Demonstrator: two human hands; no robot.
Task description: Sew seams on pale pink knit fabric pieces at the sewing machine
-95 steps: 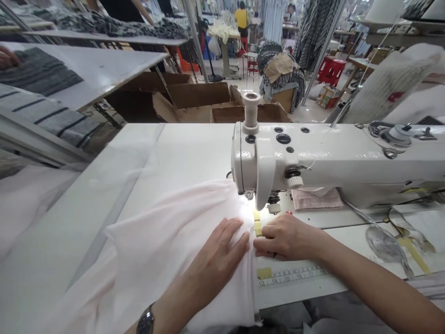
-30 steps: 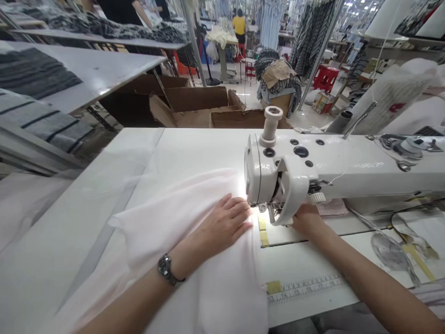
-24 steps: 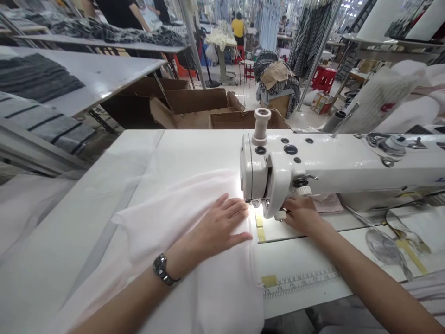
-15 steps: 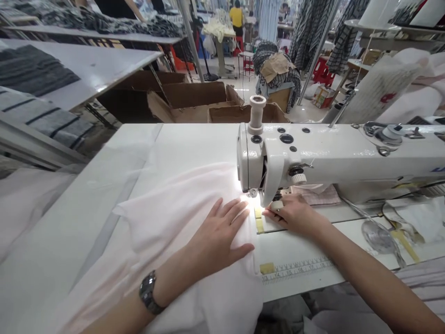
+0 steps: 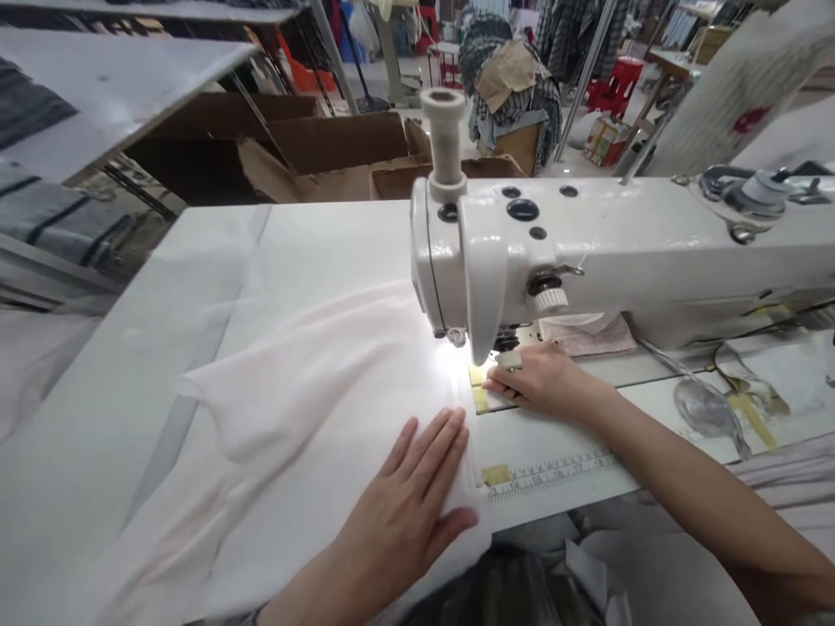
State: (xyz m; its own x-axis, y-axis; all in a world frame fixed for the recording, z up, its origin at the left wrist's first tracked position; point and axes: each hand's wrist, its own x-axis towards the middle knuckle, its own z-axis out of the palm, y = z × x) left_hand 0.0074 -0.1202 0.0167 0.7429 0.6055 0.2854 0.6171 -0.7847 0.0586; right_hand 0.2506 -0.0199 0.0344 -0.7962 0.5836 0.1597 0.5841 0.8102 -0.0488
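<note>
Pale pink fabric (image 5: 293, 409) lies across the sewing machine table, its right edge under the lit needle area of the white sewing machine (image 5: 619, 235). My left hand (image 5: 417, 504) rests flat on the fabric near that edge, fingers stretched out and thumb apart. Just right of the needle area is my right hand (image 5: 544, 378), its fingers bent and pressed together low by the yellow tape (image 5: 479, 391). Whatever those fingertips may hold is hidden. A pale ring-like piece (image 5: 509, 359) shows by the fingers.
A printed ruler (image 5: 554, 474) runs along the table's front edge. Folded pink checked cloth (image 5: 591, 333) lies behind my right hand. A clear round-ended plastic piece (image 5: 708, 407) is at the right. Open cardboard boxes (image 5: 339, 143) stand beyond the table.
My left hand has slid back toward me along the fabric, away from the needle. My right hand stays beside the needle area. The view has tilted down and come closer.
</note>
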